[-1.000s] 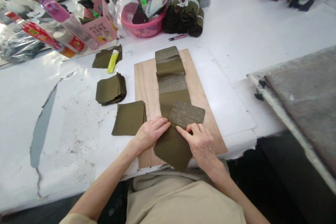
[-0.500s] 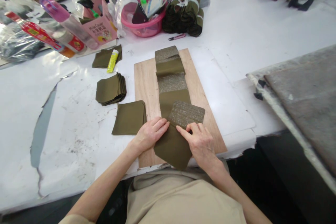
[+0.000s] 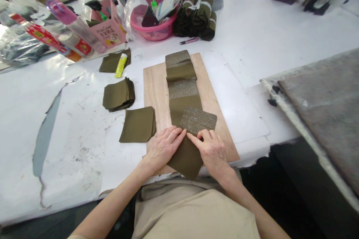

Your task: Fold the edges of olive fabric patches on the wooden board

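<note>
Your left hand (image 3: 164, 148) and right hand (image 3: 211, 151) lie flat, gripping nothing, on cloth (image 3: 186, 158) at the worktop's (image 3: 246, 44) near edge, hiding its fold.

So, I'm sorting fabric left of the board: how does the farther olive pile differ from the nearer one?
The farther pile is thick and fanned; the nearer pile is thin and flat. The farther pile lies apart from the wooden board; the nearer pile overlaps its edge. Both are plain olive squares.
</note>
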A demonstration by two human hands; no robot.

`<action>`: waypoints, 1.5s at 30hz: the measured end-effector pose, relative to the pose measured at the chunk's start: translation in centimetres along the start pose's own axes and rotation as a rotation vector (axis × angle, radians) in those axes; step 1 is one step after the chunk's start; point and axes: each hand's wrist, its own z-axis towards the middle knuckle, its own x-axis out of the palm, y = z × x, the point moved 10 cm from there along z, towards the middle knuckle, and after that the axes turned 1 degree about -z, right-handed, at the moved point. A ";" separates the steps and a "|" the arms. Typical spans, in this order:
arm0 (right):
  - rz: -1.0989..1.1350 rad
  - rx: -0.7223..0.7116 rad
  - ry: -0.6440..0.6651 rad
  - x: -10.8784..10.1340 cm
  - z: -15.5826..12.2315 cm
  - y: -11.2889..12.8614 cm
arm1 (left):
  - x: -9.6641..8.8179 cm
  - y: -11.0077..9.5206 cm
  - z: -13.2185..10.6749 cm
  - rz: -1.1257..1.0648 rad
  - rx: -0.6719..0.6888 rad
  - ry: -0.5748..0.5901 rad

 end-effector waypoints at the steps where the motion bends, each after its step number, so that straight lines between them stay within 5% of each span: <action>1: 0.009 0.002 -0.006 -0.1 0.0 -0.1 | 0.2 0.0 0.0 0.010 -0.007 0.020; 12: 0.084 -0.019 -0.030 -1.0 -1.0 -2.0 | 0.2 0.1 -0.4 0.031 -0.023 0.058; 32: 0.043 -0.079 -0.033 -1.2 -1.3 -1.3 | -0.3 -1.5 0.8 0.030 0.078 0.118; 40: 0.087 -0.082 0.006 -1.1 -1.4 -2.0 | -0.8 -2.5 1.4 -0.005 0.101 0.051; 45: 0.107 -0.076 -0.014 -1.6 -1.7 -2.4 | -0.4 -2.6 1.5 -0.037 0.124 0.129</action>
